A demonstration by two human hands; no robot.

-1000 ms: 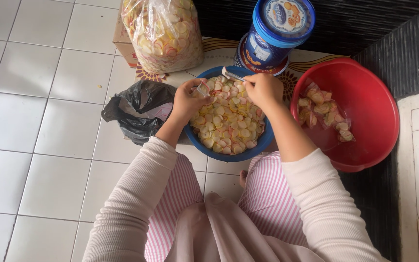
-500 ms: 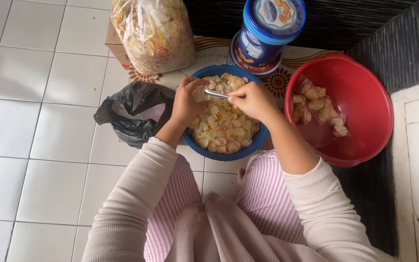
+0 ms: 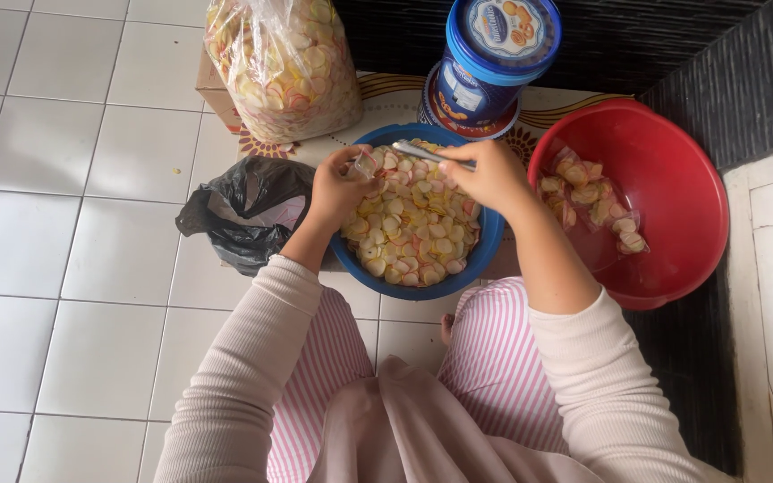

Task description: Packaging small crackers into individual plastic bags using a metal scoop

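Both hands have shifted over the blue bowl (image 3: 485, 255) (right (image 3: 494, 174) gripping a spoon (image 3: 427, 154), left (image 3: 337, 188) pinching a small bag (image 3: 366, 164)).

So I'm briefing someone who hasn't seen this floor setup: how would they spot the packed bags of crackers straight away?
Find the big round red plastic basin on the right, beside the blue bowl of loose crackers. Inside it, against its left wall, lie the small clear sealed bags of crackers. Unlike the large clear sack of crackers at the top, they are tiny and lie flat.

you see soft, even daylight, only weak shadows, some glare on the clear plastic bag (image 3: 284, 63), and a sharp picture.
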